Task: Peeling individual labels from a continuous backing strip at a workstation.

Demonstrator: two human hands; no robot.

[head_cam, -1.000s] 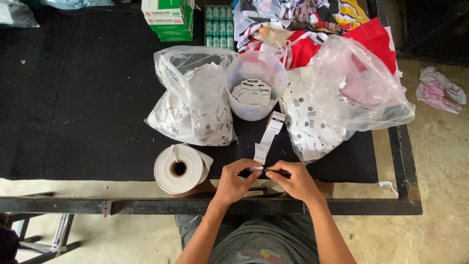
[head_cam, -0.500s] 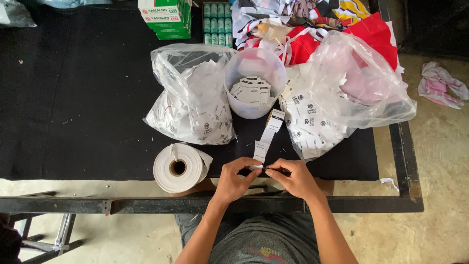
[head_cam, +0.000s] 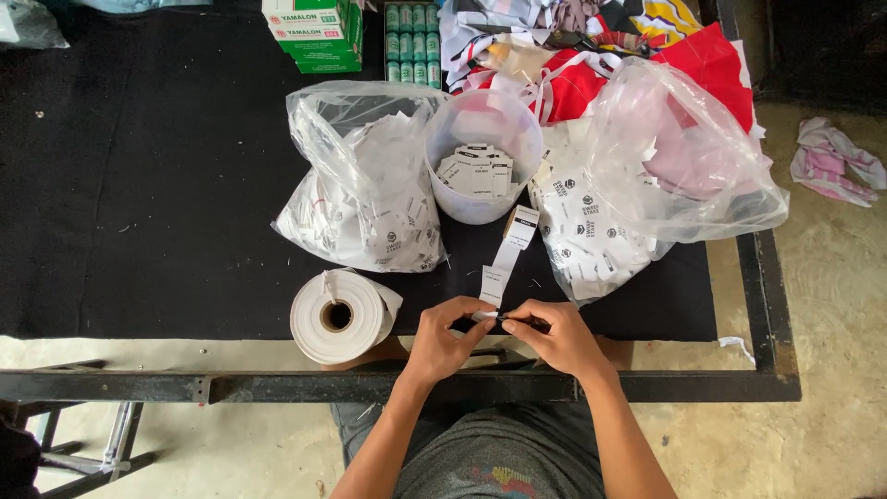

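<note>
- Left hand point(head_cam: 442, 340) and right hand point(head_cam: 554, 334) pinched the near end of a white label strip point(head_cam: 506, 257) at the table's front edge.
- The strip ran up toward the clear tub point(head_cam: 482, 152) holding cut labels.
- Two plastic bags, one left point(head_cam: 360, 180) and one right point(head_cam: 637, 185) of the tub, held more labels.

Black-topped table point(head_cam: 139, 185): label roll point(head_cam: 337, 316), bags point(head_cam: 365, 185).

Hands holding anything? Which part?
Both hands, left hand and right hand, pinch the near end of a white printed label strip between their fingers; the strip runs toward the translucent plastic tub.
</note>
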